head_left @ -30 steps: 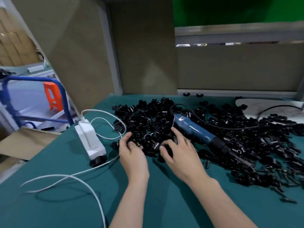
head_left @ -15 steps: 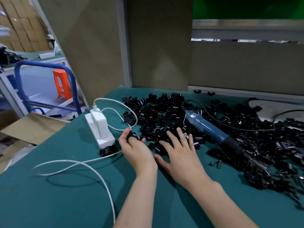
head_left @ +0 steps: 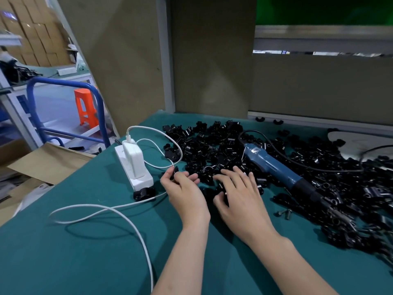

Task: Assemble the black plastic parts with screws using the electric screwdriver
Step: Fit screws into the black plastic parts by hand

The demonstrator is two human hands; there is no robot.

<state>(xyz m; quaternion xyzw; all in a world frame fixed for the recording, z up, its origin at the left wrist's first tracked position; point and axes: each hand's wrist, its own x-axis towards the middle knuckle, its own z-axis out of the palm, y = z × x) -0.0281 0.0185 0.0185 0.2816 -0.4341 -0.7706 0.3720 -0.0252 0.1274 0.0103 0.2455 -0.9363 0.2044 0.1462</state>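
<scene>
A big pile of small black plastic parts [head_left: 212, 145] covers the green table [head_left: 95, 248] from the middle to the right. The blue electric screwdriver [head_left: 278, 169] lies on the pile, tip pointing right and toward me. My left hand [head_left: 182, 192] pinches one black plastic part [head_left: 175, 169] at the pile's near left edge. My right hand [head_left: 240, 194] rests palm down on the parts, fingers spread, thumb against a black piece; nothing is clearly gripped. Two loose screws [head_left: 284, 214] lie on the cloth to the right of my right hand.
A white power strip [head_left: 138, 173] with a white charger [head_left: 133, 154] sits left of my hands; its white cable [head_left: 106, 209] loops across the near table. A black part [head_left: 143, 193] lies at the strip's end. Brown partitions [head_left: 212, 60] stand behind. A blue cart [head_left: 63, 86] is off the table's left edge.
My left hand has picked one black part out of the pile and pulled back slightly. My right hand has spread flat over the parts. The view has shifted left.
</scene>
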